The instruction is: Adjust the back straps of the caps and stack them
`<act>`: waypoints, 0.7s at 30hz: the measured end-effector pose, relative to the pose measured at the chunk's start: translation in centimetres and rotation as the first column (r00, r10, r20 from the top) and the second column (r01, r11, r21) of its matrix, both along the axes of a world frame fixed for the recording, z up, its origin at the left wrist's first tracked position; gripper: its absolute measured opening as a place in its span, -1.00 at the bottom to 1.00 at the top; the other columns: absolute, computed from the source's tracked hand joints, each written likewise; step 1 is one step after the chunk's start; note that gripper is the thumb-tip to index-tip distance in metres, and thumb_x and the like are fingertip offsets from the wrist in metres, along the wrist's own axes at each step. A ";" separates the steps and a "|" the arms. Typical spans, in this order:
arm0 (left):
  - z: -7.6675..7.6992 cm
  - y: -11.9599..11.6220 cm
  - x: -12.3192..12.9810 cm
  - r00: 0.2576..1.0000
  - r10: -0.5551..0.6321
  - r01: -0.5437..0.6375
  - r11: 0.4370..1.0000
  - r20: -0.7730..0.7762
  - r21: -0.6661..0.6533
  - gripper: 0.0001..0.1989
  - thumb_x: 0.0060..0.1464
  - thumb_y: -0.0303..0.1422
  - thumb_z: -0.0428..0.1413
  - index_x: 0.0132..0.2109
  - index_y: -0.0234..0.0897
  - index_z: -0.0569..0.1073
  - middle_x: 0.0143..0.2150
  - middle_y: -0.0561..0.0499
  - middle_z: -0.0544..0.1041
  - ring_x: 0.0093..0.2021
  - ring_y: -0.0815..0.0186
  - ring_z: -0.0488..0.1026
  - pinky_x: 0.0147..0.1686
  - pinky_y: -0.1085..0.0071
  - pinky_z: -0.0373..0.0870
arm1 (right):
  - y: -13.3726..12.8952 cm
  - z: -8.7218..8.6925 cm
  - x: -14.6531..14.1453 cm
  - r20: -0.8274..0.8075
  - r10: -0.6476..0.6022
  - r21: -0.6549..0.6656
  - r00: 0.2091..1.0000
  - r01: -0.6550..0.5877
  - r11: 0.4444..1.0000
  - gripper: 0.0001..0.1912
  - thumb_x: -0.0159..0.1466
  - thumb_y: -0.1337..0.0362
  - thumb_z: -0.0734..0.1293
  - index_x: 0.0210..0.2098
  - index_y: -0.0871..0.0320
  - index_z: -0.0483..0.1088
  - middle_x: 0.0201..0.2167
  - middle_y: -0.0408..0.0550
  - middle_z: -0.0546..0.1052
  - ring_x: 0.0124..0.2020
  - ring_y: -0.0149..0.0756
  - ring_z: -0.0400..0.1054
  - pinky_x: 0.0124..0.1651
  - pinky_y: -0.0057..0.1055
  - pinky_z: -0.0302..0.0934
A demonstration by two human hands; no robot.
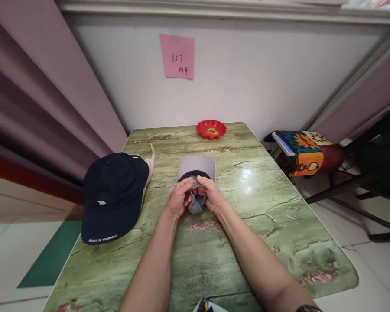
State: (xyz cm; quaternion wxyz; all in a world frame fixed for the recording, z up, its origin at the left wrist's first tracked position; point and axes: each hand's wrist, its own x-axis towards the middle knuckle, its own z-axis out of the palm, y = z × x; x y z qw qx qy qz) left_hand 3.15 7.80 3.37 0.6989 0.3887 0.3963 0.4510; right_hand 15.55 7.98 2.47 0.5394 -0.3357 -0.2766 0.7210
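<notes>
The gray cap [196,164] is on the middle of the green table [266,234], between the person's 2 hands, with its brim toward the far side. The brim is a smooth, pale gray with a faint lilac cast, rounded at its far edge and matte. A black band curves across the near side of the brim. The cloth nearer the person is a darker gray, soft and bunched, hanging in a loose fold below the fingers. A small metal buckle [195,182] glints where the 2 thumbs come close together.

The left hand [179,197] pinches the gray cloth at the left of the buckle, the right hand [212,194] pinches it at the right; the fingers curl under, and their exact hold is partly hidden.

On the left side of the table lies a navy cap [113,184], larger in view, with a small white mark and white lettering, "BELIEVE IN YOURSELF", along its brim. A light strip of cloth sticks out at its far right side. A red dish [211,129] with a scalloped rim stands at the far edge, near the wall, under a pink note [177,56] reading 357.
</notes>
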 end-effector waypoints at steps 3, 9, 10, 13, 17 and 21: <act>0.0 0.0 -0.1 1.000 0.002 -0.002 1.000 -0.005 0.002 -0.64 -0.02 -0.12 0.25 -0.36 -0.31 0.33 -0.56 0.18 0.37 -0.79 0.63 0.12 -0.85 0.66 -0.13 | 0.0 -0.3 -0.1 -0.032 0.008 0.001 0.999 -0.008 1.000 -0.58 0.01 -0.01 0.52 -0.53 0.16 0.32 -0.67 -0.26 0.38 -0.67 -0.52 0.20 -0.56 -0.54 0.03; -0.1 0.0 -0.2 0.997 -0.056 0.059 0.996 -0.049 0.066 -0.62 0.08 -0.04 0.17 -0.31 -0.31 0.37 -0.51 0.13 0.40 -0.73 0.56 0.24 -0.82 0.63 0.06 | 0.6 -0.6 0.6 0.051 -0.013 0.045 0.999 0.010 0.999 -0.47 0.08 -0.16 0.42 -0.61 0.13 0.23 -0.76 -0.31 0.17 -0.72 -0.53 0.02 -0.60 -0.51 -0.11; -0.1 0.0 -0.3 0.995 -0.079 0.083 0.993 -0.055 0.083 -0.61 0.09 -0.02 0.15 -0.29 -0.31 0.38 -0.50 0.13 0.41 -0.72 0.54 0.26 -0.81 0.63 0.09 | 0.7 -0.7 0.7 0.051 -0.011 0.054 0.999 0.008 0.999 -0.43 0.09 -0.19 0.40 -0.65 0.12 0.17 -0.78 -0.33 0.11 -0.72 -0.54 -0.03 -0.61 -0.50 -0.15; -0.1 0.1 -0.7 0.983 -0.155 0.166 0.979 -0.098 0.121 -0.64 0.05 -0.08 0.22 -0.25 -0.30 0.39 -0.51 0.16 0.39 -0.71 0.56 0.24 -0.78 0.64 0.10 | 0.8 -0.7 1.0 0.047 0.020 0.071 0.999 -0.023 0.997 -0.37 0.10 -0.21 0.38 -0.68 0.09 0.04 -0.77 -0.36 0.00 -0.72 -0.56 -0.15 -0.62 -0.50 -0.20; -0.1 0.1 -1.1 0.968 -0.187 0.212 0.966 -0.168 0.147 -0.67 -0.06 -0.22 0.32 -0.26 -0.30 0.38 -0.54 0.20 0.34 -0.69 0.57 0.21 -0.74 0.65 0.12 | 0.5 -0.5 1.2 0.118 0.042 0.097 0.992 -0.054 0.994 -0.44 0.09 -0.18 0.41 -0.62 0.11 0.16 -0.75 -0.36 0.03 -0.70 -0.55 -0.16 -0.61 -0.49 -0.21; -0.1 0.1 -1.3 0.956 -0.179 0.221 0.961 -0.231 0.168 -0.72 0.00 -0.21 0.28 -0.30 -0.32 0.41 -0.57 0.18 0.33 -0.70 0.56 0.20 -0.74 0.63 0.11 | 0.2 -0.3 1.7 0.230 0.087 0.165 0.969 -0.127 0.978 -0.52 0.10 -0.12 0.43 -0.56 0.15 0.27 -0.72 -0.33 0.12 -0.67 -0.53 -0.10 -0.58 -0.49 -0.19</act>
